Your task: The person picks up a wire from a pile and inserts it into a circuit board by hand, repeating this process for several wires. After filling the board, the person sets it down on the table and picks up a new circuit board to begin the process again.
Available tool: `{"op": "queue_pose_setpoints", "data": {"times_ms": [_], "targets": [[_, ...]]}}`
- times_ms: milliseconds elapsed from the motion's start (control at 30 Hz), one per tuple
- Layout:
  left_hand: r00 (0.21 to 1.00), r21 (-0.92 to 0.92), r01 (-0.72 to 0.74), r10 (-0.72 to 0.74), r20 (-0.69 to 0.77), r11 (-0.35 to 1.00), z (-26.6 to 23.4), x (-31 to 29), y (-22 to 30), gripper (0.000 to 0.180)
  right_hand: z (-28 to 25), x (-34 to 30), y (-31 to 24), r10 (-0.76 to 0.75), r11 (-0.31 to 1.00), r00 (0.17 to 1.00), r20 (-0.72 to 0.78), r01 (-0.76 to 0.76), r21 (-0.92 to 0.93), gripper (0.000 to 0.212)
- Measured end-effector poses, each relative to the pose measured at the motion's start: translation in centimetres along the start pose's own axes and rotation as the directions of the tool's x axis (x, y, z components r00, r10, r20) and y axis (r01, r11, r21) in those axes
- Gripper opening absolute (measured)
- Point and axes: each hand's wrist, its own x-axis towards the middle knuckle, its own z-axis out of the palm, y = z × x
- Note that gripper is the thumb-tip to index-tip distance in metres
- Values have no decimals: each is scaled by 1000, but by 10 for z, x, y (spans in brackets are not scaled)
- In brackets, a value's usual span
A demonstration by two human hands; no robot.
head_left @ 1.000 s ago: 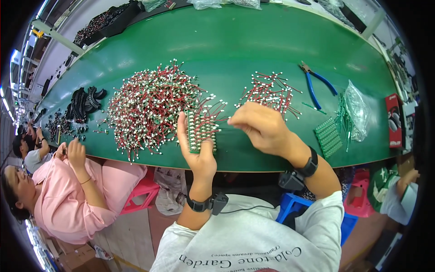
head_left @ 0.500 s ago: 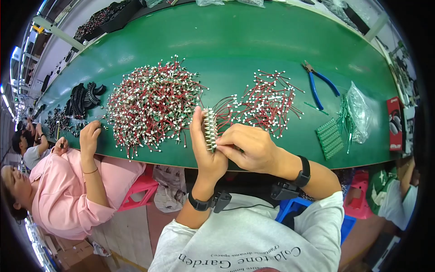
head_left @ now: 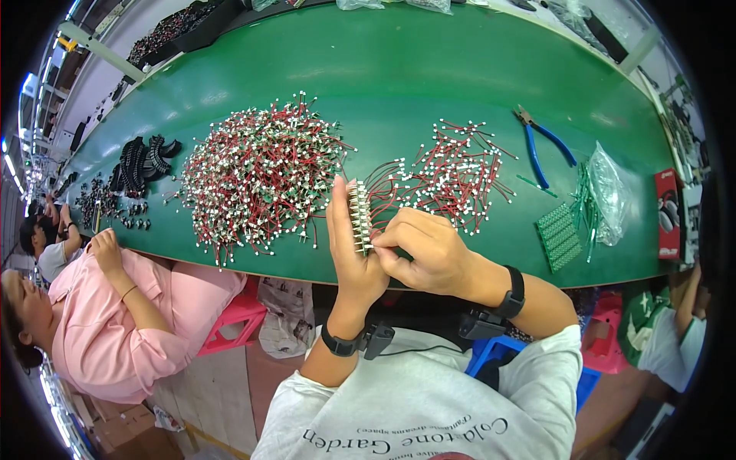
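Observation:
My left hand [head_left: 350,257] holds upright a narrow strip of small green circuit boards [head_left: 359,218] lined with white connectors. Several red wires with white plugs [head_left: 381,180] trail off the strip's right side. At its lower end, the thumb and forefinger of my right hand [head_left: 433,249] are pinched together against the strip; whatever is between those fingertips is too small to make out. To the left lies a large heap of wired connector boards [head_left: 261,176]. A smaller pile of red wires with white plugs [head_left: 460,169] is just beyond my right hand.
Blue-handled cutters [head_left: 546,149] lie at the right, near a green circuit board panel [head_left: 558,236], green strips beside a clear plastic bag [head_left: 608,195] and a red box [head_left: 668,215]. Black parts [head_left: 134,169] sit far left, where a co-worker in pink [head_left: 126,330] sits at the green table [head_left: 368,69].
The co-worker's raised hand has come down toward the body. My hands stay in nearly the same place, with the strip turned slightly and my right fingertips still at its lower end.

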Motion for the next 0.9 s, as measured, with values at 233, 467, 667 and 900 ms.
{"op": "queue_pose_setpoints", "data": {"times_ms": [233,467,667,900], "targets": [[996,-127,90,-90,5,988,0,-2,1,81,1,0,0,6,1000,1000,15,-6,1,17],[999,-22,-38,38,13,999,2,0,1,78,-2,3,-2,-9,999,1000,1,9,32,18],[995,36,-85,83,49,996,0,1,3,78,-4,3,-1,2,1000,1000,-29,-2,10,19],[995,14,-53,52,82,998,0,1,1,79,-1,2,4,-13,1000,999,-29,12,-10,18]]}}
